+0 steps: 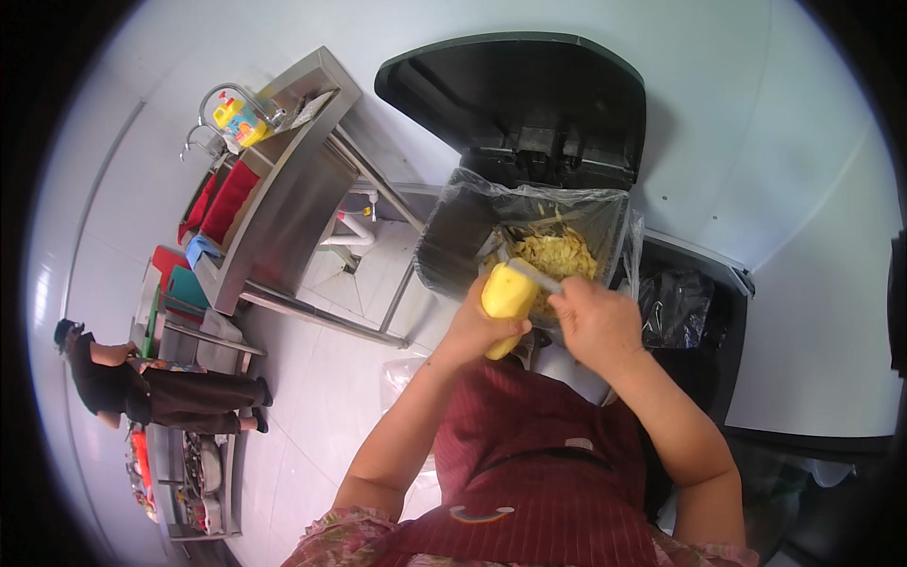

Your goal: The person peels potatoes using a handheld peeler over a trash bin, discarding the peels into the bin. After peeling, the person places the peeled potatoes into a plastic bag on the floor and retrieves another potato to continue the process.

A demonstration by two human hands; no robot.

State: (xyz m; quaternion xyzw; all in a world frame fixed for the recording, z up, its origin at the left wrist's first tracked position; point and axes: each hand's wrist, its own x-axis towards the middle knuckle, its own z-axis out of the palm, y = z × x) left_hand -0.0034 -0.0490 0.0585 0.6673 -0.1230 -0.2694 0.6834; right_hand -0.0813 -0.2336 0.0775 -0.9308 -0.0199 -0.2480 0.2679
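My left hand (476, 327) grips a large peeled yellow potato (509, 292), held upright over the near edge of a bin. In my right hand (596, 319) is a peeler (533, 273), its metal end lying against or close over the top of the potato; the hand hides its handle. Below both hands stands a black waste bin (448, 244) lined with a clear plastic bag. Yellow and brownish peelings (560, 254) lie heaped inside. The bin's black lid (524, 92) is raised against the wall.
To the left is a stainless steel sink table (273, 205) with red cloths (230, 202) and a yellow bottle (241, 122). A person (120, 375) in dark clothes stands farther off. Right of the bin lies a black plastic bag (677, 305).
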